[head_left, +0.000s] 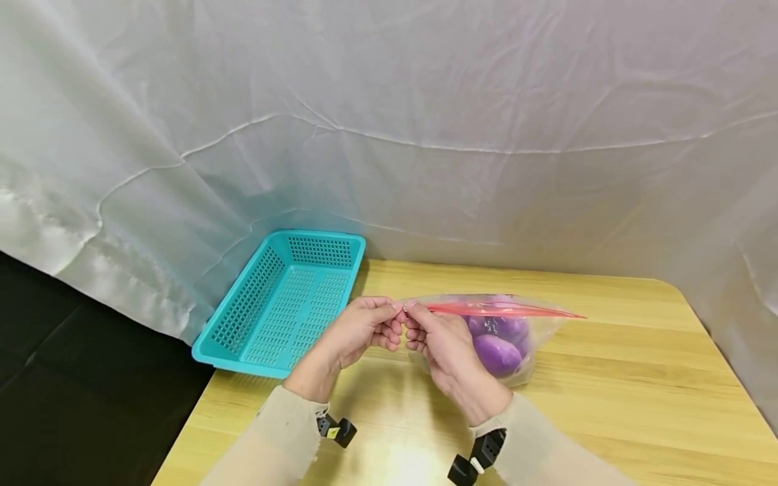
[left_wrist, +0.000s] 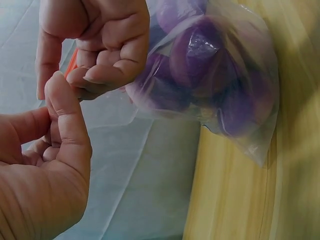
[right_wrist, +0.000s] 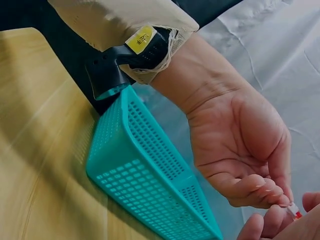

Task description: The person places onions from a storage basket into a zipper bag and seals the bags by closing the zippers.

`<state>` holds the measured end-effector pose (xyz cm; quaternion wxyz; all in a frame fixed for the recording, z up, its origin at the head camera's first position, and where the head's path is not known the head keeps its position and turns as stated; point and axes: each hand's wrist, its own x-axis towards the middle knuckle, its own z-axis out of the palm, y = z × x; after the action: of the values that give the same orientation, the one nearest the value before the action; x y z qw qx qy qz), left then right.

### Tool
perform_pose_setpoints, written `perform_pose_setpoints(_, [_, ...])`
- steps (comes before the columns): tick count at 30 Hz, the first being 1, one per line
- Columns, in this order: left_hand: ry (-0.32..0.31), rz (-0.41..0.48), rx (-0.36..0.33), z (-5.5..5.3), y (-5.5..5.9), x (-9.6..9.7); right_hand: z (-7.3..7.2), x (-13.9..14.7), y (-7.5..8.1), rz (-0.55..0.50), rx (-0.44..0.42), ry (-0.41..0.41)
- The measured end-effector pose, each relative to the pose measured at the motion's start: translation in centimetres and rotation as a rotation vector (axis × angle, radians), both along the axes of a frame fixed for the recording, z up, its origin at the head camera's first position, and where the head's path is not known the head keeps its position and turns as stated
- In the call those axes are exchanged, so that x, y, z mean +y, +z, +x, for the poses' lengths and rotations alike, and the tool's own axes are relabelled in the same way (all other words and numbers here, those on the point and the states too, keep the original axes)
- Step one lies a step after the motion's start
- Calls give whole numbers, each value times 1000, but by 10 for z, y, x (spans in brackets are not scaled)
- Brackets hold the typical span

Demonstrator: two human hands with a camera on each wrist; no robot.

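Observation:
A clear zip bag [head_left: 523, 374] with a red zip strip [head_left: 516, 310] along its top holds several rounded purple things [head_left: 497, 356]; their kind is hard to tell through the plastic. With thumb and fingers, my left hand [head_left: 363, 331] pinches the left end of the strip. My right hand [head_left: 448, 347] grips the same strip right beside it, thumb on top, and the two hands nearly touch. The left wrist view shows the bag [left_wrist: 250, 135] hanging behind the right hand [left_wrist: 100, 45]. In the right wrist view, a small red-and-white tip [right_wrist: 296, 212] sticks out at the left fingertips.
To the left, a turquoise perforated basket [head_left: 279, 370] stands at the edge of the wooden table [head_left: 632, 378]. A pale grey cloth [head_left: 425, 196] hangs behind the table. Dark material [head_left: 91, 385] lies beyond the left edge.

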<state>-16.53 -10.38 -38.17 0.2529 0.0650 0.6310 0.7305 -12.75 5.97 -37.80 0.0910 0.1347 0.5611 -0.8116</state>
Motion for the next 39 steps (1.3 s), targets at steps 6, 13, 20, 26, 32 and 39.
perform_pose_setpoints(6, [11, -15, 28, 3, -2, 1, 2, -2, -2, -6, 7, -32])
perform_pose_setpoints(13, [56, -8, 68, 5, -7, 6, 1, 0, -2, -32, -16, -71])
perform_pose_setpoints(20, [107, -21, 90, 6, -12, 8, 1, 4, -4, -53, -21, -62])
perform_pose_setpoints(26, [129, -24, 114, 7, -11, 13, 0, 9, -5, -71, -21, -11])
perform_pose_setpoints(32, [137, -5, 83, 7, -14, 12, -6, 24, -5, -164, -69, 147])
perform_pose_setpoints(39, [126, 24, 76, 5, -15, 10, -11, 29, -5, -123, -78, 189])
